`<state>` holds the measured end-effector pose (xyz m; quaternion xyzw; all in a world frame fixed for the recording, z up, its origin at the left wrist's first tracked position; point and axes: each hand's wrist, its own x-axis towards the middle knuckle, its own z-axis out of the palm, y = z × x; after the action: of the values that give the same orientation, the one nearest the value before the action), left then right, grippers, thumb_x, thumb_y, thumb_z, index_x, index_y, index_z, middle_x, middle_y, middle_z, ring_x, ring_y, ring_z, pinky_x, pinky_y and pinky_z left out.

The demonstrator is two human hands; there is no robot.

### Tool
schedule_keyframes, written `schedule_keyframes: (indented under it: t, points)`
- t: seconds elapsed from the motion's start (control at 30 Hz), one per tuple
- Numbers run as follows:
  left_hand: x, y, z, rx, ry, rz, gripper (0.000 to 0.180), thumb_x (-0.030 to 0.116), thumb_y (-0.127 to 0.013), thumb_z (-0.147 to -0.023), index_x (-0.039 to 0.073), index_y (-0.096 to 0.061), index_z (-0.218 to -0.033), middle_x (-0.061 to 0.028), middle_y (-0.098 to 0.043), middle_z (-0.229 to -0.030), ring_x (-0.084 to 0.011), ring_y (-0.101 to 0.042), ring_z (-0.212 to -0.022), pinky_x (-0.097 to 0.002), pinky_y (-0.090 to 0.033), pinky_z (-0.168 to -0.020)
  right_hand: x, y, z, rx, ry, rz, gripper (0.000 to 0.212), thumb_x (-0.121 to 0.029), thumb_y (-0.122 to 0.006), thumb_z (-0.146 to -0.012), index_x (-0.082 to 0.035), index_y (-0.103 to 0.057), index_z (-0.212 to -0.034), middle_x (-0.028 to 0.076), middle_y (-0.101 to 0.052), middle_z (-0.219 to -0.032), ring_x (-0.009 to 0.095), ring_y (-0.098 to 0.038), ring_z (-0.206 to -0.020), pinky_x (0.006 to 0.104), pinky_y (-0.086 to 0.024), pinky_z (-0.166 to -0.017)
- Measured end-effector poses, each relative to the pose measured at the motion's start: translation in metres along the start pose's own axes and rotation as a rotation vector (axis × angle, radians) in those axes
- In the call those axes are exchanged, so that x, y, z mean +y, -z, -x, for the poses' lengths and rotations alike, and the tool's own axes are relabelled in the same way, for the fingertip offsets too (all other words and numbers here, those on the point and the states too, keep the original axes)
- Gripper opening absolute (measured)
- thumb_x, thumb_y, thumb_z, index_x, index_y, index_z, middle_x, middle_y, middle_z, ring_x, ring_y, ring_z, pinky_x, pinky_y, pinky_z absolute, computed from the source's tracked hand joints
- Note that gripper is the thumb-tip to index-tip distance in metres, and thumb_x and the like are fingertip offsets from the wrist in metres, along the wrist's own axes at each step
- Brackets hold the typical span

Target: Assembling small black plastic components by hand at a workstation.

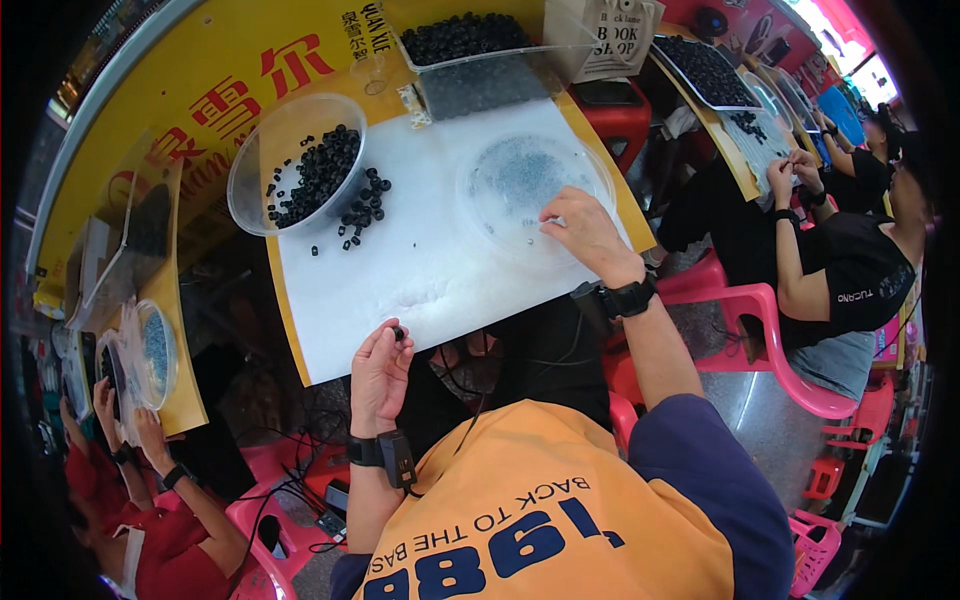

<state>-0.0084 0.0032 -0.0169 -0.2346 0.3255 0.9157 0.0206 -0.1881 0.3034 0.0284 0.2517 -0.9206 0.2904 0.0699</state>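
Has clear bowl [262, 145] of black parts [325, 165] at white sheet's [340, 310] 10 o'clock. Grips one black part [399, 333] in left hand [380, 370] at 7 o'clock, thumb against fingertips. Holds right hand [585, 232] over clear dish [467, 185] of tiny pieces [520, 170] at 2 o'clock, fingertips drawn together; cannot tell whether grasping anything.

Black pieces [328, 172]; white sheet [335, 300]; orange-navy shirt [590, 470].

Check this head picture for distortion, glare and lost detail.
Head view: fisheye bends the yellow panel's edge, and the rim goes black; head view: the bright patch at upper right looks washed out; head view: the black piece in the left hand shows little detail; head view: anything between the right hand's fingers is too small to tell.
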Motion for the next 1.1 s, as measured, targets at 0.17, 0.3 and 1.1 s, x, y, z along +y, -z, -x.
schedule_keyframes:
  t: [0.17, 0.3, 1.1]
  points:
    - [-0.001, 0.001, 0.0, 0.001, -0.003, 0.005, 0.025, 0.007, -0.059, -0.092, -0.004, -0.057, -0.114, -0.0109, -0.065, -0.1, -0.0156, -0.065, -0.088, -0.0233, -0.057, -0.081, 0.004, -0.007, -0.002, -0.044, 0.037, 0.052, 0.006, -0.005, -0.068, -0.072, -0.002, -0.067, -0.077, 0.013, -0.059, -0.082, 0.032, -0.059, -0.083, 0.0386, -0.048, -0.074]
    - [0.003, -0.003, 0.003, 0.014, -0.006, 0.02, 0.028, 0.005, -0.059, -0.092, -0.005, -0.056, -0.118, -0.0116, -0.064, -0.103, -0.0159, -0.065, -0.091, -0.024, -0.056, -0.085, -0.004, -0.001, -0.001, -0.032, 0.074, 0.128, 0.004, -0.005, -0.066, -0.074, -0.001, -0.065, -0.075, 0.013, -0.061, -0.081, 0.032, -0.06, -0.082, 0.0382, -0.049, -0.072]
    - [0.019, -0.037, 0.015, -0.165, 0.0, -0.073, 0.025, -0.002, -0.059, -0.089, -0.003, -0.061, -0.114, -0.0126, -0.066, -0.104, -0.0178, -0.066, -0.092, -0.0266, -0.056, -0.081, -0.162, -0.02, 0.005, -0.344, 0.042, -0.597, 0.015, -0.006, -0.067, -0.08, -0.003, -0.067, -0.095, 0.009, -0.066, -0.084, 0.018, -0.06, -0.068, 0.0286, -0.049, -0.062]
